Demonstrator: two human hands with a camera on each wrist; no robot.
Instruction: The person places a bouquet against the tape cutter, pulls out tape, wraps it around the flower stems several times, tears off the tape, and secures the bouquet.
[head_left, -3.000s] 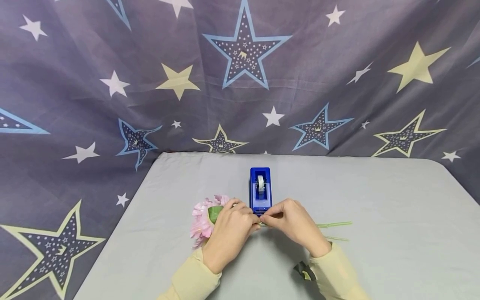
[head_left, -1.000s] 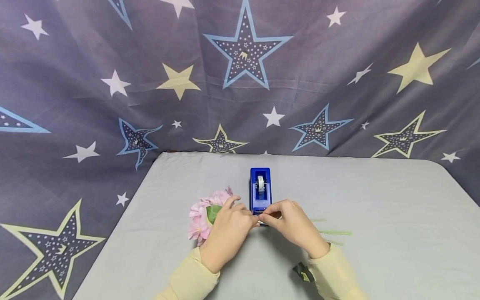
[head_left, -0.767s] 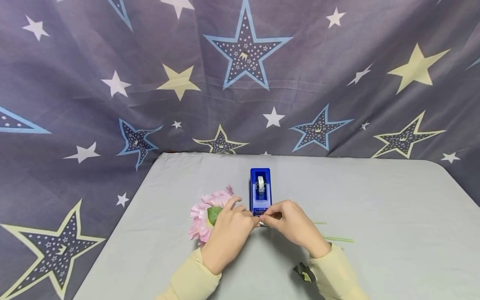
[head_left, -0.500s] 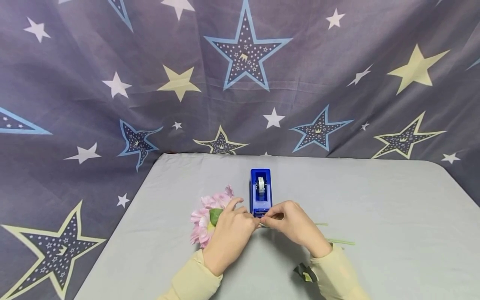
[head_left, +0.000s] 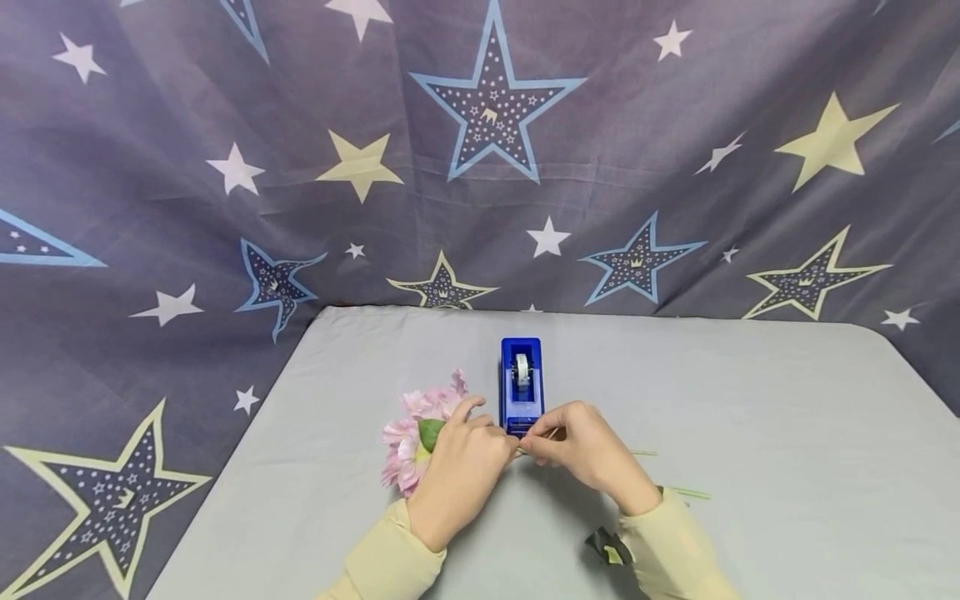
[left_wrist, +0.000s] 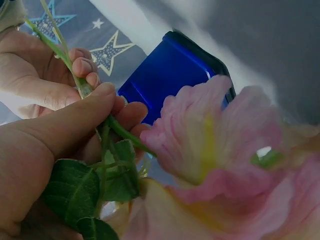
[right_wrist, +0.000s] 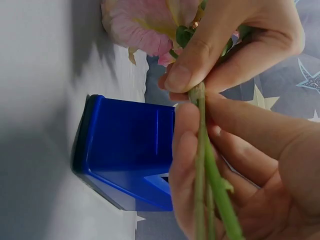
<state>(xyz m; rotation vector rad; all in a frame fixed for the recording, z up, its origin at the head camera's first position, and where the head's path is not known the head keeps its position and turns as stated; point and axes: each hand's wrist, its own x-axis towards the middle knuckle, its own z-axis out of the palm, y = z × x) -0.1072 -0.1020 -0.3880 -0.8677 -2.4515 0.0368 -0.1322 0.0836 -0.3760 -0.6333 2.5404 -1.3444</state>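
A bunch of pink artificial-looking flowers (head_left: 408, 437) with green leaves (left_wrist: 72, 187) lies sideways, blooms to the left. My left hand (head_left: 465, 467) pinches its green stems (right_wrist: 220, 200) between thumb and fingers just below the blooms. A shiny, clear band like tape (right_wrist: 198, 91) shows around the stems there. Right beside it, my right hand (head_left: 585, 443) holds the same stems with thumb and fingertips. The stem ends (head_left: 690, 493) stick out past the right wrist. Just behind the fingertips stands a blue tape dispenser (head_left: 522, 412) with a white roll (head_left: 522, 369).
A small dark object (head_left: 607, 547) with a yellow-green patch lies beside the right sleeve. Grey cloth (head_left: 787, 400) covers the table. A star-patterned curtain (head_left: 600, 150) hangs behind its far edge and along the left side.
The stem ends on the right have shifted and spread nearer the front, as the bunch turned between the fingers. The blooms have turned slightly. Both hands stay almost in place; the dispenser has not moved.
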